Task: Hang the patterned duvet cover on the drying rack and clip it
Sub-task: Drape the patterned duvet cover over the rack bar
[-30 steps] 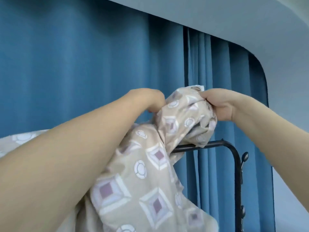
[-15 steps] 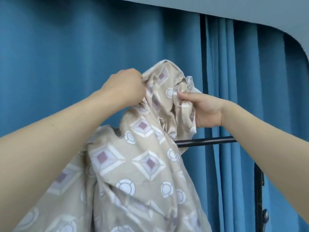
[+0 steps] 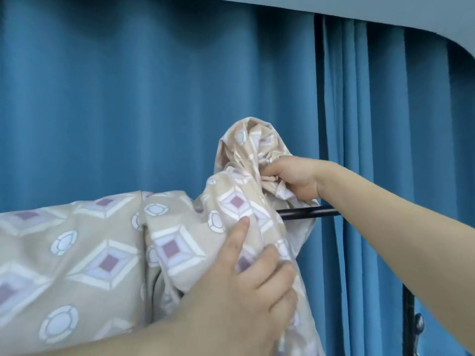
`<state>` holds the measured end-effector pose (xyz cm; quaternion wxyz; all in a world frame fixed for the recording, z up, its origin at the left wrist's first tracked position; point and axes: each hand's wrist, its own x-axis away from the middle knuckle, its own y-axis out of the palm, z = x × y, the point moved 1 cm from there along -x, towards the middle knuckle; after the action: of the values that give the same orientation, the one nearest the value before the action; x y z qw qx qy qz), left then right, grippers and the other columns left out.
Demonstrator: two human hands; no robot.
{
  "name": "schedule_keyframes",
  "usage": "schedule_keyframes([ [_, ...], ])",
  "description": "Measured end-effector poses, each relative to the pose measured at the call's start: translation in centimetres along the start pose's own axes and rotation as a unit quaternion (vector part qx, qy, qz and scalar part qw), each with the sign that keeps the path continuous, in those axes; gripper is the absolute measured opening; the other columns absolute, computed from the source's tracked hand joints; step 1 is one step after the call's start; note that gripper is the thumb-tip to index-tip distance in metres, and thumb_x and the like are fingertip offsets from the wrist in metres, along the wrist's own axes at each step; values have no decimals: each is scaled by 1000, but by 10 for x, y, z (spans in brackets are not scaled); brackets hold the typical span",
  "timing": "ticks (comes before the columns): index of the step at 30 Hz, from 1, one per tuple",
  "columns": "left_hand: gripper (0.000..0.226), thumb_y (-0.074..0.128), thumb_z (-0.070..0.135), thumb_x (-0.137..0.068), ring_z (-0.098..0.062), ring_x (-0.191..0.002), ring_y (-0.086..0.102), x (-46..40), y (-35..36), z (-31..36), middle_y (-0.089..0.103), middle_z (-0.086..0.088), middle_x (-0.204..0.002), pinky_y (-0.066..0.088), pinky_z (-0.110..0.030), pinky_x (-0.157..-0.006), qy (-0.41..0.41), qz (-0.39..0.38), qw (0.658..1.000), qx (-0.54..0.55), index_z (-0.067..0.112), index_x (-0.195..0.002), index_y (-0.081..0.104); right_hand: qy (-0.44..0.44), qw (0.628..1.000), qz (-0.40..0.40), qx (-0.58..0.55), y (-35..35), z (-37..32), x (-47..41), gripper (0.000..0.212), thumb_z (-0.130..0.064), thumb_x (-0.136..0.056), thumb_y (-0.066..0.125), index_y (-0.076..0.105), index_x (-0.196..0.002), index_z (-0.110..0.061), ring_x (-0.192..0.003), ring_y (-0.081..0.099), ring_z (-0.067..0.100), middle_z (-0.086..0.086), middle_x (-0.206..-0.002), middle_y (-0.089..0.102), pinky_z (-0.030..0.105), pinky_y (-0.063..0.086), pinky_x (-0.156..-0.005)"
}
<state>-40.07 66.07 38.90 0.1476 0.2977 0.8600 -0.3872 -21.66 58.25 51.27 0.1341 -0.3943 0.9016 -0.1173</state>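
The beige duvet cover [image 3: 84,242], printed with white diamonds and circles, is draped over the black top bar of the drying rack [image 3: 305,212] and spreads to the left. My right hand [image 3: 293,178] grips a bunched corner of the cover just above the bar. My left hand [image 3: 246,283] lies lower on the hanging fabric, thumb stretched up along the cloth and fingers curled against a fold. Most of the bar is hidden under the cover.
Blue curtains [image 3: 154,98] hang close behind the rack. The rack's black upright post [image 3: 408,319] with a small knob stands at the lower right, partly behind my right forearm. A grey ceiling edge runs along the top right.
My left hand let go of the raised bunch and dropped down onto the hanging fabric. The cover now lies spread over the bar to the left. My right hand keeps its hold on the corner.
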Motion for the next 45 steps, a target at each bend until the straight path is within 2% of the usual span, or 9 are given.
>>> schedule_keyframes([
  [5,30,44,15,-91,-30,-126,29,-7,-3,-43,57,-8,-121,-4,-58,-114,48,-203,972,-104,13,-113,64,-1,998,43,40,10,-22,-3,29,-13,-92,55,65,-117,-1,-99,67,31,16,-110,69,45,53,-91],
  [9,14,65,24,-57,-27,-88,57,7,-43,-101,62,4,-75,36,-57,-102,47,29,994,-99,23,-70,70,22,985,54,160,7,-30,-5,24,-22,-96,57,66,-110,-6,-101,63,29,16,-115,69,45,47,-101],
  [13,16,53,17,-67,-32,-87,45,-10,-61,-182,52,-12,-96,32,-42,-72,-81,153,967,-189,18,-73,68,33,982,21,185,10,-27,-2,34,-25,-98,54,61,-122,-3,-112,62,28,14,-121,67,43,46,-103],
  [16,19,53,19,-86,-34,-92,51,-24,-46,-235,53,-14,-102,28,-36,-68,-244,21,951,-188,18,-98,67,14,993,-33,114,16,-20,4,40,-27,-94,60,60,-124,-1,-118,59,30,16,-126,62,45,41,-107],
  [21,28,49,14,-92,-30,-98,64,-36,-11,-239,64,-9,-112,57,-41,-78,-360,-151,902,186,11,-118,60,41,982,-80,163,20,-7,12,58,-21,-70,83,63,-119,0,-111,65,30,15,-118,68,47,46,-102],
  [24,38,63,56,-79,-7,-108,53,-12,-43,-182,54,17,-116,46,-36,-90,-246,-41,905,345,41,-112,52,38,985,-34,167,22,4,5,47,-12,-78,78,61,-120,4,-110,65,31,18,-118,67,47,47,-102],
  [28,69,65,75,-62,-3,-134,-6,43,-37,-89,5,28,-138,13,-51,-107,-6,-244,962,119,53,-122,41,30,988,30,146,34,3,4,28,-10,-87,68,63,-111,2,-93,71,33,18,-101,73,49,55,-86],
  [37,15,47,14,-72,-21,-81,57,38,-35,-162,57,7,-82,48,-41,-71,-202,111,935,270,24,-81,53,-132,977,109,-125,54,-86,13,14,-4,-94,48,51,-84,-13,-60,62,22,10,-70,58,33,57,-57],
  [45,28,55,56,-72,-15,-88,55,32,-16,-150,56,15,-83,51,-36,-72,-132,-98,967,196,33,-87,51,-197,960,45,-194,44,-158,59,5,-10,-88,50,45,-89,-12,-87,50,22,9,-84,49,38,55,-77],
])
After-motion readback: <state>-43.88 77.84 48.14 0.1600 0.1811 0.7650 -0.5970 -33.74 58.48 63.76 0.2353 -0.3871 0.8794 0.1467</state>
